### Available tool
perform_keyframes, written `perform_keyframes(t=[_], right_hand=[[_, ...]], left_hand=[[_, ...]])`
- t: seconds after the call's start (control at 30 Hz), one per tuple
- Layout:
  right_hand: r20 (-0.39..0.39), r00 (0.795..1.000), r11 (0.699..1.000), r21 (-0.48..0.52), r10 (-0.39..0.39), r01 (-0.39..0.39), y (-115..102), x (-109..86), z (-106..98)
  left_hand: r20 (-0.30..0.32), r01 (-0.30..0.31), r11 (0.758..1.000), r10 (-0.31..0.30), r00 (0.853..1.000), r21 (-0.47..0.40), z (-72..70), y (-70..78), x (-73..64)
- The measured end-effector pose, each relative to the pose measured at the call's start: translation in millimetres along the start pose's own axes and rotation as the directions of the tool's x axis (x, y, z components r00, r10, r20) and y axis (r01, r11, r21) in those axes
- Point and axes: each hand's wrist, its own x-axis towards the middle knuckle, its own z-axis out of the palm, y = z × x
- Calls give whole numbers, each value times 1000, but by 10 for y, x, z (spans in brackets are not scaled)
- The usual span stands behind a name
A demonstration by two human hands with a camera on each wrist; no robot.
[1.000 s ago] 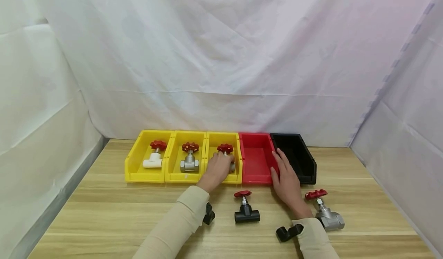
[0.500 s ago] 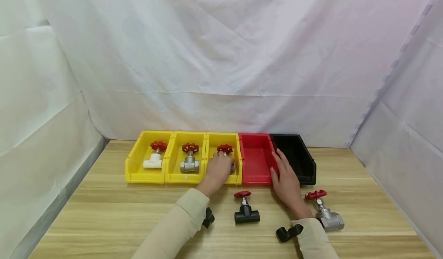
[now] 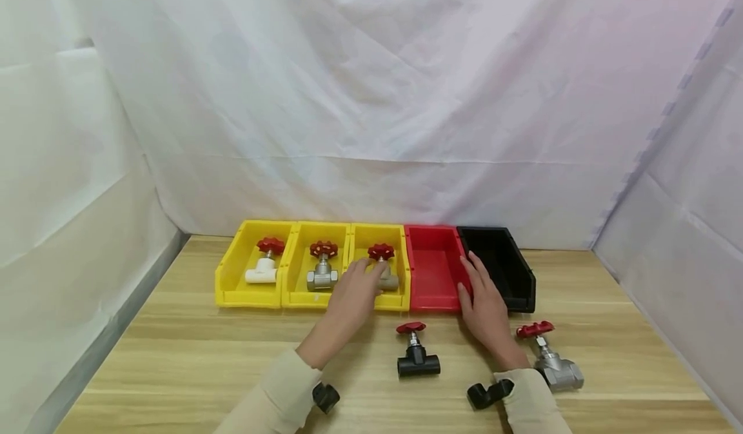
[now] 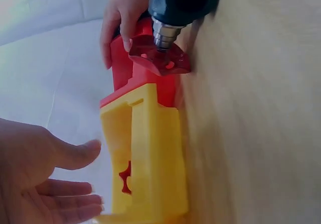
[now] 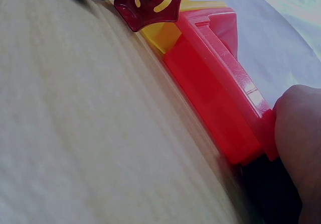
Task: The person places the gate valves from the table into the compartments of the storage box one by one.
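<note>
My left hand is over the front of the third yellow bin, fingers extended and loose. In that bin lies a grey-beige valve with a red handwheel, partly behind the fingers. From the left wrist view, thumb and fingers of the left hand are spread apart with nothing between them, beside the yellow bin. My right hand rests with relaxed fingers on the shared rim of the red bin and the black bin.
A white valve and a silver valve lie in the other two yellow bins. On the wooden table, a black valve stands between the arms, and a larger silver valve lies beside the right forearm. White cloth hangs behind.
My left hand has let go of the grey-beige valve and drawn back slightly toward me, its fingers loosening. The right hand stays in place on the rim.
</note>
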Motion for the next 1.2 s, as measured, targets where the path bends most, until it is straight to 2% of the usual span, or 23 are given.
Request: perform_keyframes(t=[0.1,0.2,0.33,0.47,0.77,0.9,1.07,1.2], right_hand=[[6,1000,1000,-6,-2,2,12,-10,-3],[6,1000,1000,-7,-5,5,16,-7,-10],[-9,1000,1000,-5,-7,7,7,-11,-19],[-2,1000,1000,-10,-13,12,-8,-11,-24],[66,998,1000,-24,-13,15,-49,1,-93],[82,996,996,-78,-41,48,-95,17,-185],[44,996,980,-180,-76,83,-217,44,-288],[10,995,976,-194,-103,103,-375,61,-363]], left_hand=[[-56,-22,1000,21,998,-18,1,-42,-118],[-92,-2,1000,1,996,-17,13,-103,-217],[-94,60,998,-61,994,-14,55,-226,-322],[-88,90,996,-92,992,-30,110,-305,-396],[-71,122,991,-126,990,-50,116,-324,-384],[-66,129,990,-133,989,-51,115,-312,-378],[-58,152,988,-154,986,-39,119,-309,-393],[-63,152,988,-154,986,-34,114,-315,-407]])
